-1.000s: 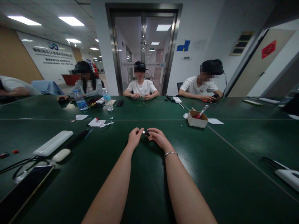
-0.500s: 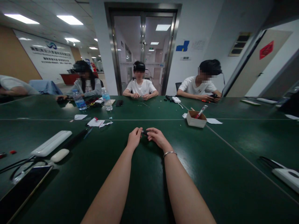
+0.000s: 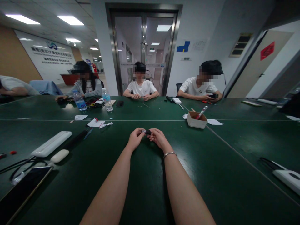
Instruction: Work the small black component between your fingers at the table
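Note:
Between my hands, above the green table (image 3: 145,175), is a small black stick-like object with a silvery end (image 3: 147,132). It lies roughly level, the silvery end to the left; its exact kind is too small to make out. My left hand (image 3: 136,138) pinches the silvery end with thumb and forefinger. The dark end on the right is gripped by the fingers of my right hand (image 3: 158,138), which partly hide it. A silver bangle (image 3: 170,154) circles my right wrist.
To my left lie a white power bank (image 3: 52,143), a white oval case (image 3: 60,156), cables and a phone (image 3: 25,187). Paper scraps (image 3: 96,122) lie ahead. A small open box (image 3: 196,122) holds a red-handled tool. Three people sit across the table, beside bottles (image 3: 107,101).
More of the small object shows now, turned more level between my hands. My left thumb has shifted right along its silvery end; my right fingers have drawn slightly right.

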{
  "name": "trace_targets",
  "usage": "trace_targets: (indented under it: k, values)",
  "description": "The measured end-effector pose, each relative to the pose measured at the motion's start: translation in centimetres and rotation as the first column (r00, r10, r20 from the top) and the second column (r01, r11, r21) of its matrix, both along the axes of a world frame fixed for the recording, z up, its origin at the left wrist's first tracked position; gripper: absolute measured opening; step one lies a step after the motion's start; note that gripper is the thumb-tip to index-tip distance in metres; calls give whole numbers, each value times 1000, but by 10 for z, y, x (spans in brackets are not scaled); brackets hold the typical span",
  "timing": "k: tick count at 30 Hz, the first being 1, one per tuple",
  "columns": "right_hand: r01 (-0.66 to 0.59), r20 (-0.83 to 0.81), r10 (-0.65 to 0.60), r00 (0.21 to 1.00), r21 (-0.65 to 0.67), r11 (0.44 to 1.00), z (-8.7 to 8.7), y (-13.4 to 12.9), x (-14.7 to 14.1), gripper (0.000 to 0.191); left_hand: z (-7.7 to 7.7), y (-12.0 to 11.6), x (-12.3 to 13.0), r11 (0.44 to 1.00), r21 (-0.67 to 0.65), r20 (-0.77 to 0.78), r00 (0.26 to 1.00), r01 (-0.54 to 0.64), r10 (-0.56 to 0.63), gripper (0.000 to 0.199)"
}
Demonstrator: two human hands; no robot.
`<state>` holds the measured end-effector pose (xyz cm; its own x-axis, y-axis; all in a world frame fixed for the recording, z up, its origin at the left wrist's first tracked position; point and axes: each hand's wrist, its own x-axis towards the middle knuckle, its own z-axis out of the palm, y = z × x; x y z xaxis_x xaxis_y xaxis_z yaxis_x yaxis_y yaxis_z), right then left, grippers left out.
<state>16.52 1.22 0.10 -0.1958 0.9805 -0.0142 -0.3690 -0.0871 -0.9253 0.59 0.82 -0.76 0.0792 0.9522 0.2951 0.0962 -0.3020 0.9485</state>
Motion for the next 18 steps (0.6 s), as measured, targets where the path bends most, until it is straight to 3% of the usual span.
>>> trace_targets:
  k: [5, 11, 15, 18]
  values:
    - [-35, 12, 35, 999, 4, 999, 1, -1, 1, 18, -2, -2, 1, 1000, -6, -61, 998, -9, 9, 21]
    - [-95, 46, 92, 995, 73, 993, 1, -2, 1, 25, 0, -3, 0, 995, 11, -236, 967, -100, 100, 45]
    - [76, -47, -72, 996, 82, 994, 4, -1, 5, 24, 5, -4, -8, 953, -75, -132, 950, -294, 283, 52]
    - [184, -108, -176, 978, 69, 980, 5, -1, 6, 25, 8, -6, -11, 952, -121, -90, 958, -282, 273, 52]
